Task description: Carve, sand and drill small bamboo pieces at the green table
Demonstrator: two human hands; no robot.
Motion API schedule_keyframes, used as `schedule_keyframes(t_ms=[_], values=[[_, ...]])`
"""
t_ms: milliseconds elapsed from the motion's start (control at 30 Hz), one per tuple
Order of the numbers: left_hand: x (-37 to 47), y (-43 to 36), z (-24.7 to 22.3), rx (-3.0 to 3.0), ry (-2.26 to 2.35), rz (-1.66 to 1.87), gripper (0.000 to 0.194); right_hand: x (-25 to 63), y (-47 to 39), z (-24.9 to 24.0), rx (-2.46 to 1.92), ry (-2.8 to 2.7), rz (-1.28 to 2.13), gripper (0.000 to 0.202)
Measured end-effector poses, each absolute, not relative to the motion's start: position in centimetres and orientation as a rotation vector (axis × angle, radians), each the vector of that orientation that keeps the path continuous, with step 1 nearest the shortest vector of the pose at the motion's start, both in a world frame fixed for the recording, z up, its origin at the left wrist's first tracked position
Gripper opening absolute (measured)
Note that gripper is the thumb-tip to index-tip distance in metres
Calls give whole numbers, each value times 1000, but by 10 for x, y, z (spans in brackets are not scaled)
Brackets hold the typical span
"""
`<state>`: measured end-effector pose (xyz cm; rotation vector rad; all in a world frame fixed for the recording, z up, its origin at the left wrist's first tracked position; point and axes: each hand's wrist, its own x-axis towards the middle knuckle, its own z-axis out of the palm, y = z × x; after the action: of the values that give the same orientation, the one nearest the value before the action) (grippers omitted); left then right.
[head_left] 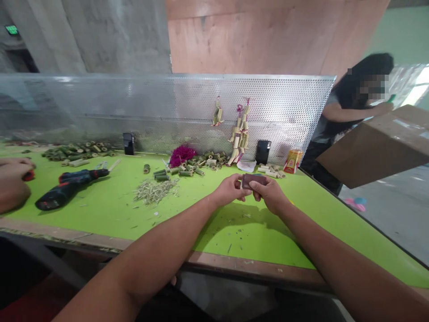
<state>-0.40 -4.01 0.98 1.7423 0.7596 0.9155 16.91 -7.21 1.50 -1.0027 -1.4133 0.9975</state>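
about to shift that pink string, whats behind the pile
Behind the pink string pile, the perforated metal panel rises above it. Anything low down, directly behind the pile, is covered and cannot be seen.

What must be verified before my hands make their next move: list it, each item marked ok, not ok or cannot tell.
1. Brown piece held by both left hand and right hand: ok.
2. Drill away from both hands: ok, it lies far to the left.
3. Green tabletop below the hands free of debris: not ok, small bits are scattered there.
4. Orange-labelled bottle upright: ok.
5. Underside of the brown piece undamaged: cannot tell, it is out of view.
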Motion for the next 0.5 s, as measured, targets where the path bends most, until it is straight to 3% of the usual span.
schedule_keyframes(t_ms=[500], values=[[-3, -47, 21, 1867, 894, 863, 53, 159, -74, 17, -1138, -1294, 881, 41]])
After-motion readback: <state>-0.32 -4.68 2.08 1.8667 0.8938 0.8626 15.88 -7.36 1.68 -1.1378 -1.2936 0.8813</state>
